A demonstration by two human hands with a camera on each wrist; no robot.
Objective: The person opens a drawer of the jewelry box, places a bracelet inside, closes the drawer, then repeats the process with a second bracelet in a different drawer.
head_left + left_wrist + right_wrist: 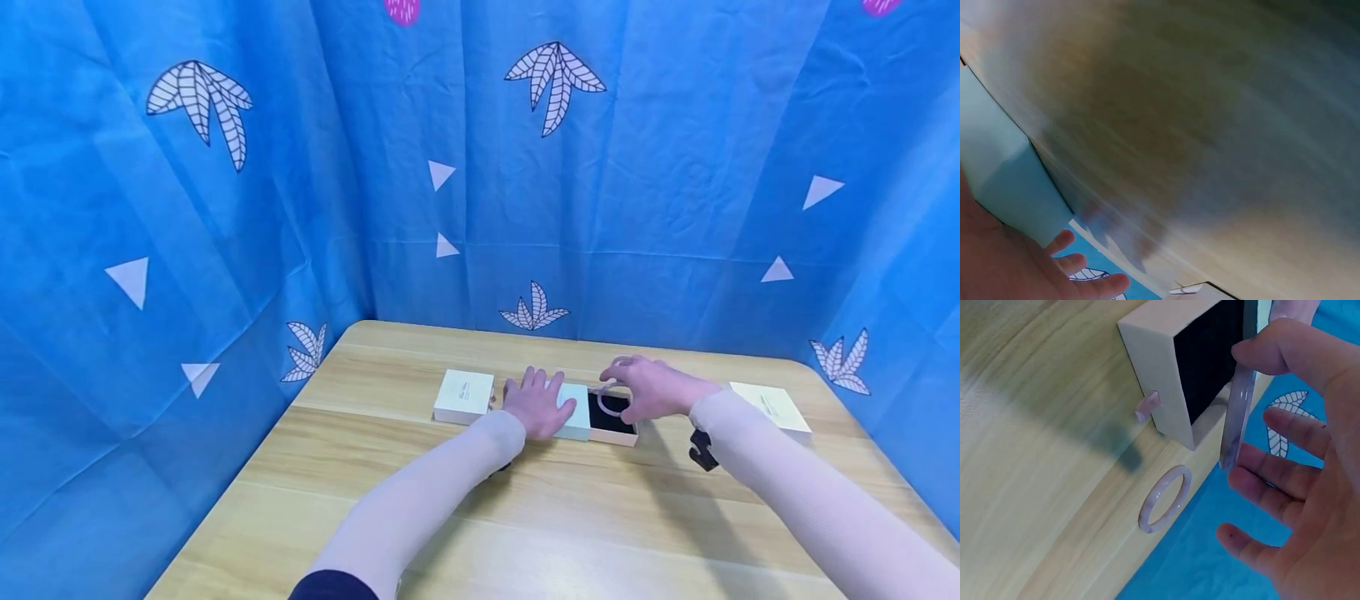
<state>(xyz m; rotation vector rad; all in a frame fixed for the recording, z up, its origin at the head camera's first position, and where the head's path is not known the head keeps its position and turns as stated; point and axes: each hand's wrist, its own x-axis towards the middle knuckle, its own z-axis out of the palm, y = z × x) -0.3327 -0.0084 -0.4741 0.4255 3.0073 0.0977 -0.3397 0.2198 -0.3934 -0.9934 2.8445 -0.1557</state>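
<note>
My right hand (660,388) pinches a pale, glossy bangle (1239,415) between thumb and fingers, over the pulled-out drawer (613,437) of a small box. Black lining (1207,359) shows inside the drawer, and a pink ribbon tab (1149,405) sticks out of its front. The drawer projects from a light blue sleeve (574,415). My left hand (536,408) rests on this sleeve with fingers spread, hiding its left part. A second pale bangle (1165,500) lies on the table beside the drawer in the right wrist view.
A white lidded box (463,395) stands left of my left hand. A cream box (772,407) sits at the right, partly behind my right forearm. The wooden table (555,533) ends at a blue patterned curtain (660,275).
</note>
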